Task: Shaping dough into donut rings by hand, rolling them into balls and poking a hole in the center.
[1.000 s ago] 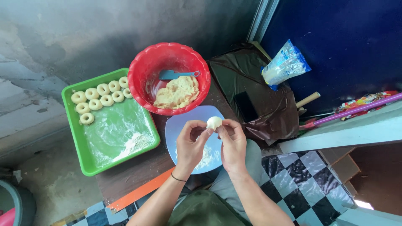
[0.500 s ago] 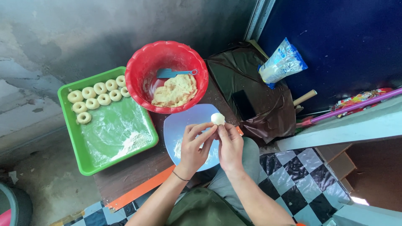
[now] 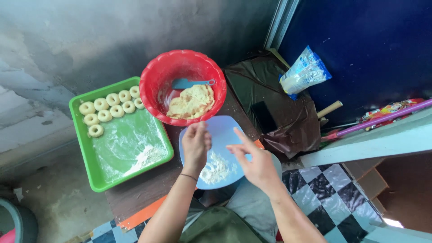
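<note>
1. Left hand [image 3: 196, 143]: fingers curled together over the light-blue plate [image 3: 227, 130]; whether a dough piece sits inside cannot be told.
2. Right hand [image 3: 254, 161]: open, fingers spread, pointing toward the left hand.
3. Flour [image 3: 216, 168] dusts the plate.
4. Red bowl [image 3: 155, 81] holds dough [image 3: 191, 101] and a blue scraper [image 3: 189, 83], its long axis left-right.
5. Green tray [image 3: 90, 166] carries dough rings [image 3: 110, 108].

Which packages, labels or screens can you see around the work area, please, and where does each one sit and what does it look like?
Plastic bag: upper right, leaning against the dark blue wall, clear and blue with pale contents.
Dark flat slab, possibly a phone: on the brown sheet right of the red bowl, screen black.
Printed wrapper: far right by the purple stick, red and yellow, crumpled.
</note>
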